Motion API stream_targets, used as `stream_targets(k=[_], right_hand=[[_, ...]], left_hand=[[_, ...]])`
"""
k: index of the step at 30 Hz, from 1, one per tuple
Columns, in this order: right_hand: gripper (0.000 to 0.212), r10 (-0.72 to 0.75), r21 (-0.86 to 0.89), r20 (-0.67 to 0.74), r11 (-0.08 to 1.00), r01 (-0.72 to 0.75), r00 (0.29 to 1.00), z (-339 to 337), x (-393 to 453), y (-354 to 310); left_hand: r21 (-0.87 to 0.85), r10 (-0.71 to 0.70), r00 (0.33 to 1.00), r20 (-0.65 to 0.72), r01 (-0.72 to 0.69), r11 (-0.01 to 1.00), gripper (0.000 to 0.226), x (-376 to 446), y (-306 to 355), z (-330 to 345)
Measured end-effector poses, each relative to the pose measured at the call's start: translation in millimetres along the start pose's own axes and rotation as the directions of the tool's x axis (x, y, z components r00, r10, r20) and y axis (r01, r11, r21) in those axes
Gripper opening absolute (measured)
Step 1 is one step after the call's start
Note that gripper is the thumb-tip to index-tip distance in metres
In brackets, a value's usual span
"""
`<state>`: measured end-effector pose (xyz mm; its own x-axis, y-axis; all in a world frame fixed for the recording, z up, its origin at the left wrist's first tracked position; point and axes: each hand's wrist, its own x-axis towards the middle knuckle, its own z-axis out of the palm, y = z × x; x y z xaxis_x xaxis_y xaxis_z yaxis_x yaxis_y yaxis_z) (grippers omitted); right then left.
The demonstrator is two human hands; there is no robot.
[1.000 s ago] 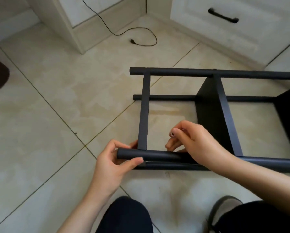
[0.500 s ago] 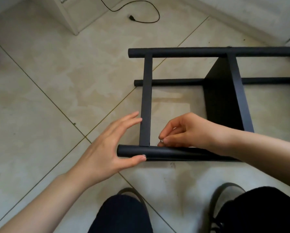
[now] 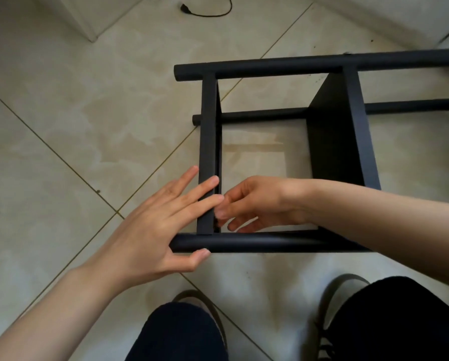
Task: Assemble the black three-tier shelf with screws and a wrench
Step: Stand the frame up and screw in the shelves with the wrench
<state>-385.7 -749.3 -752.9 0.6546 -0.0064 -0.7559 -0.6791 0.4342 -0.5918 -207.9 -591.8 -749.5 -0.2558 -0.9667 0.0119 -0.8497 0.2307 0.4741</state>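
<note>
The black shelf frame lies on its side on the tiled floor. Its near pole (image 3: 257,242) runs left to right just in front of me, and its far pole (image 3: 296,65) runs parallel behind. An end panel (image 3: 208,126) and a middle panel (image 3: 332,142) span between them. My left hand (image 3: 153,225) lies flat with straight fingers across the end panel's near end, thumb under the near pole. My right hand (image 3: 265,201) reaches inside the frame, its curled fingertips pinching a small dark screw (image 3: 216,223), barely visible, at the inner corner of panel and pole.
A black cable with a plug (image 3: 205,11) lies on the floor at the far side, beside a white cabinet base (image 3: 88,16). More white cabinetry stands at the top right. My knees and shoes (image 3: 345,282) are just below the near pole.
My left hand has let go of the pole end and spread flat over the end panel. My right hand has slid left into the corner joint. The view has tilted further down.
</note>
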Motion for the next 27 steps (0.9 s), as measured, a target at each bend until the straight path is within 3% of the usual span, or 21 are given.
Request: stream_targets(k=[8, 22, 27], right_hand=[[0.011, 0.021, 0.042, 0.099, 0.999, -0.026, 0.995, 4, 15, 7], [0.012, 0.039, 0.008, 0.131, 0.999, -0.041, 0.991, 3, 25, 10], [0.013, -0.011, -0.016, 0.166, 1.0, 0.014, 0.986, -1, 24, 8]], left_hand=[[-0.059, 0.014, 1.0, -0.021, -0.015, 0.998, 0.077, -3, -5, 9], [-0.135, -0.025, 1.0, -0.019, 0.022, 0.991, 0.075, -2, 1, 8], [-0.156, -0.031, 0.999, -0.007, 0.03, 0.987, 0.077, -2, 0, 8]])
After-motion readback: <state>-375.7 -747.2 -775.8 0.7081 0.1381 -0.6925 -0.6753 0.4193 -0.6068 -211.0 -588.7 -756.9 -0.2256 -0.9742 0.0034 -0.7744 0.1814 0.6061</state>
